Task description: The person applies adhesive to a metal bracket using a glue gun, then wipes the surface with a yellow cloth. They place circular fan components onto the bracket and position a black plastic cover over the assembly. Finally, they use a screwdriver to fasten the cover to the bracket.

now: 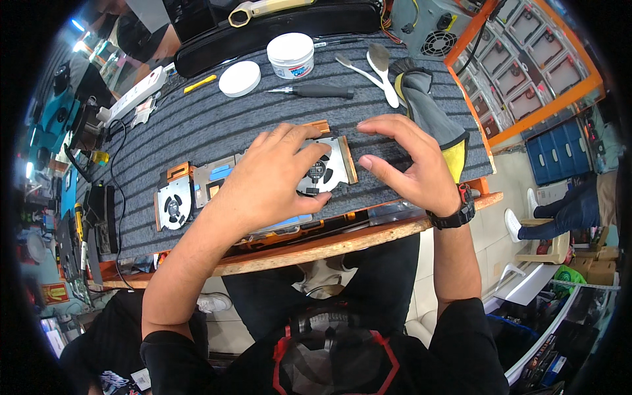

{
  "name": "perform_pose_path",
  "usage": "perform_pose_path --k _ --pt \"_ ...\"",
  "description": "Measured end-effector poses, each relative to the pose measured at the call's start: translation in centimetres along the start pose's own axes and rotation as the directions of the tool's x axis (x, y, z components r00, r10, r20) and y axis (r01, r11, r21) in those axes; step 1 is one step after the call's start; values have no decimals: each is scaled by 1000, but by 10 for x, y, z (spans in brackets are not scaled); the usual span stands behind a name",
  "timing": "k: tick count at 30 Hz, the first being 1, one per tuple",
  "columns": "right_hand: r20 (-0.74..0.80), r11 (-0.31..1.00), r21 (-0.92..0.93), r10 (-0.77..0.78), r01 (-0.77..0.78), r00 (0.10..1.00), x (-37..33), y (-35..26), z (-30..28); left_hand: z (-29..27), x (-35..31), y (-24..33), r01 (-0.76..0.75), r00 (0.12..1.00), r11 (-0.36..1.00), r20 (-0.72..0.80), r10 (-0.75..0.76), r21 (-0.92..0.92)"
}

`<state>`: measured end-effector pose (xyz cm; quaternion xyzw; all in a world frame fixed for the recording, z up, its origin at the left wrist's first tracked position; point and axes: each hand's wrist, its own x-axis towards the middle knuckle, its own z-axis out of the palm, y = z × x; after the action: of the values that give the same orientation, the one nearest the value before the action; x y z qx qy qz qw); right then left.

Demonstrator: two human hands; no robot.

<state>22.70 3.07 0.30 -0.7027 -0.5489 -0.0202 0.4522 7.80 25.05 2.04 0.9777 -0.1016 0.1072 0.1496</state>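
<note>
A laptop cooling assembly [174, 204] lies on the grey striped mat [388, 181], with copper pieces, blue pads and a round fan at each end. My left hand [273, 178] is spread over its middle and right part, fingers apart around the right-hand fan [337, 168]. The hand covers part of that fan, and whether the fingertips press on it I cannot tell. Just right of the same fan, my right hand [415, 161] hovers with thumb and fingers apart, holding nothing. A dark band with a red detail circles my right wrist.
Behind the assembly lie a screwdriver [322, 91], a white lid [239, 79], an opened white tub [291, 56] and white-handled brushes [380, 66]. A grey-yellow glove [431, 108] rests at right. A power strip [138, 92] and black cable run along the left. Someone stands at far right.
</note>
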Motion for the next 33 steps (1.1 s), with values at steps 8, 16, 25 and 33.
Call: perform_pose_path --k 8,16,25,33 --pt "-34 1000 15 3 -2 999 -4 1 0 -1 3 3 16 999 999 51 -18 38" --pt "3 1000 -9 -1 1 1000 -3 4 4 -17 -11 -13 -3 999 978 42 12 -209" --pt "-61 906 -271 320 -324 945 -4 -28 29 -79 -167 -58 821 528 565 -273 -804 -76" --pt "-126 732 -541 416 -414 900 8 -72 63 -51 -187 -69 819 489 545 -280 -826 -177"
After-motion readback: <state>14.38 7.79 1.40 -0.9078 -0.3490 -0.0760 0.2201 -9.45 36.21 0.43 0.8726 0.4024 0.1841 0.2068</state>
